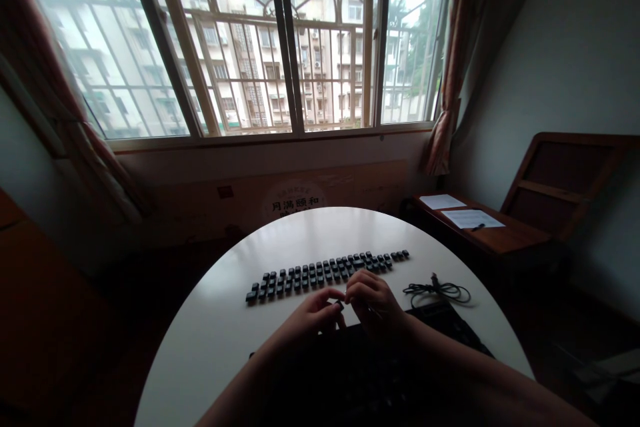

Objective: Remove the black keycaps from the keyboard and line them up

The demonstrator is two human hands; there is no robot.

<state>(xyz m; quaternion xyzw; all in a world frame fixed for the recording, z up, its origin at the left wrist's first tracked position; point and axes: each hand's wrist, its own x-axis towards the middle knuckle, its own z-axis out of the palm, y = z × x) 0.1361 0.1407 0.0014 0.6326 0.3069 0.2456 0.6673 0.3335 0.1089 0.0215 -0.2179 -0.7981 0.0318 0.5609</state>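
My left hand [320,310] is closed in a pinch on a small black keycap [340,305], above the near part of the table. Close beside it, my right hand [373,297] has its fingers curled together, almost touching the left fingertips. A thin, light-coloured bit shows at its fingers, too small to name. Beneath both hands and forearms lies a dark keyboard [445,321], mostly in shadow and partly covered by the arms. Several black keycaps [320,272] stand in slanting rows just beyond my hands.
A round white table [210,340] carries everything. A coiled black cable [440,290] lies right of the hands. At the right, a wooden chair [525,235] holds paper sheets [473,218] and a pen [479,227]. A barred window [295,80] is ahead.
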